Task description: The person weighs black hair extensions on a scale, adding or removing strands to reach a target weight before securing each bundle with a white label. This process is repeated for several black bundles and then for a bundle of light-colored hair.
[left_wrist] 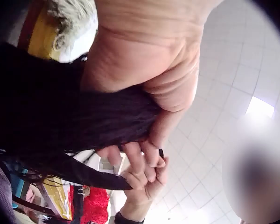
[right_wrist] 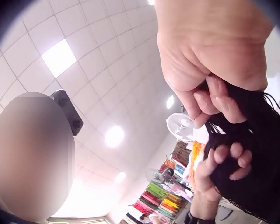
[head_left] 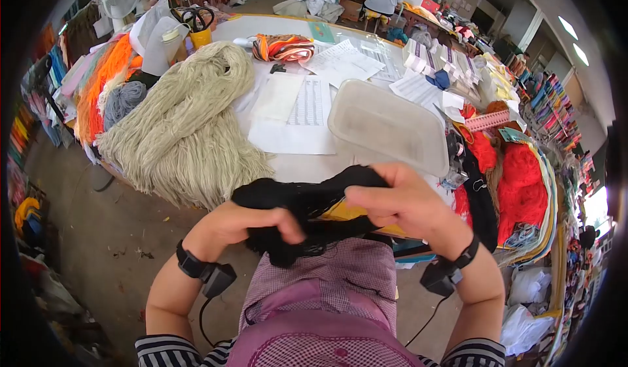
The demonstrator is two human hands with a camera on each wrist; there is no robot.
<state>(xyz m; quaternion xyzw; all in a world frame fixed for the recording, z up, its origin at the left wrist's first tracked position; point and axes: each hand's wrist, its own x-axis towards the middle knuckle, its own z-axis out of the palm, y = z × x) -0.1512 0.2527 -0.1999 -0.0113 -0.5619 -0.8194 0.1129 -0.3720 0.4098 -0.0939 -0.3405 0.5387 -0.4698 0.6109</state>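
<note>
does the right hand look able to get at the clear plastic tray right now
Probably yes: the tray lies on the table just beyond the right hand, with nothing seen blocking the way. That hand is gripping the black yarn, though, so it would likely need to let go first.

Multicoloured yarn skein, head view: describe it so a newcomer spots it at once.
On the white table, find the big pale green yarn hank at left. Just right of its top end, near the table's far edge, lies a much smaller skein. Unlike the plain hank, it mixes orange, brown and white strands.
</note>
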